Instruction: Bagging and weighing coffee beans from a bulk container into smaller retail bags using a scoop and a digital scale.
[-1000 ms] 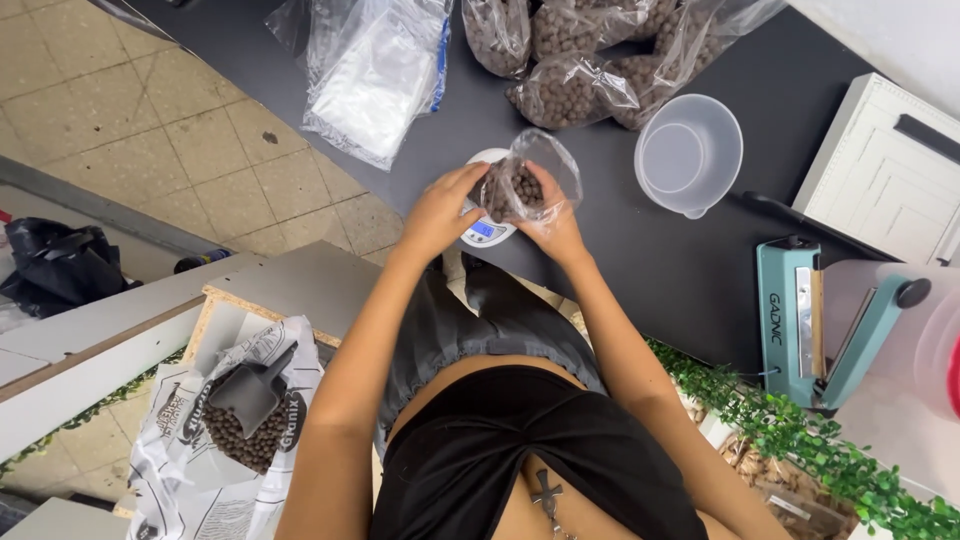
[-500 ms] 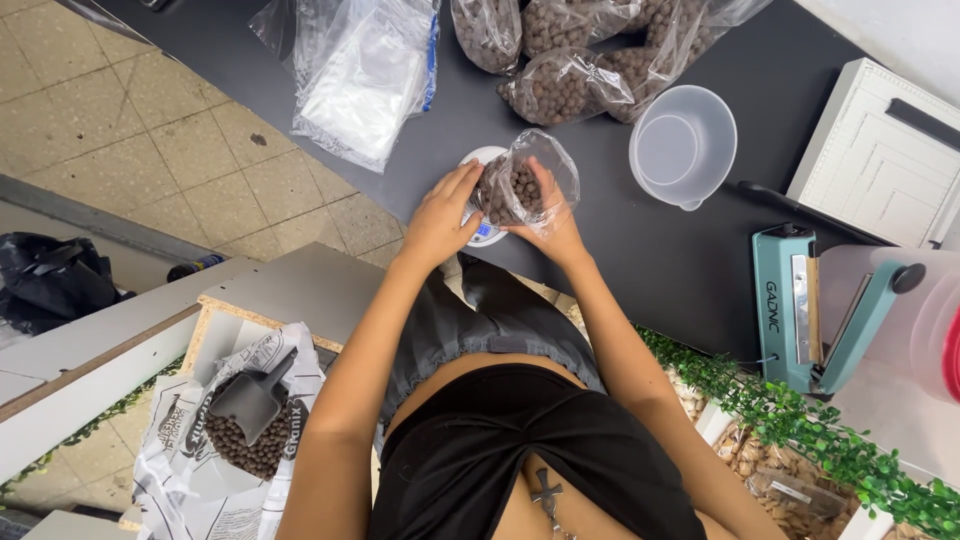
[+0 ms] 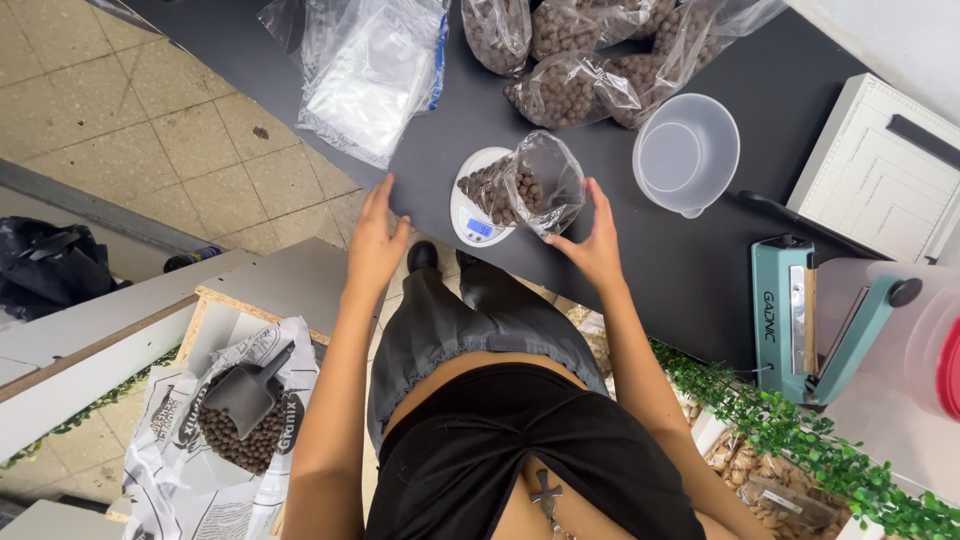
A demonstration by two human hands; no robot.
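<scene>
A clear plastic bag [image 3: 528, 185] partly filled with brown clay pebbles rests on a small white digital scale [image 3: 473, 213] at the near edge of the dark table [image 3: 400, 170]. My right hand [image 3: 590, 240] is just right of the bag with fingers spread, its fingertips at or near the bag's edge. My left hand [image 3: 375, 243] hangs open off the table's near edge, left of the scale, holding nothing.
Filled pebble bags [image 3: 590, 60] and a stack of empty clear bags [image 3: 365, 75] lie at the table's far side. A clear plastic bowl [image 3: 685, 152] stands right of the scale, a teal heat sealer [image 3: 800, 320] further right. A large open sack of pebbles with a grey scoop [image 3: 240, 400] sits below left.
Both hands have let go of the bag, which now rests on the scale. My left hand has drawn back left and down off the table; my right hand has moved to the bag's right side.
</scene>
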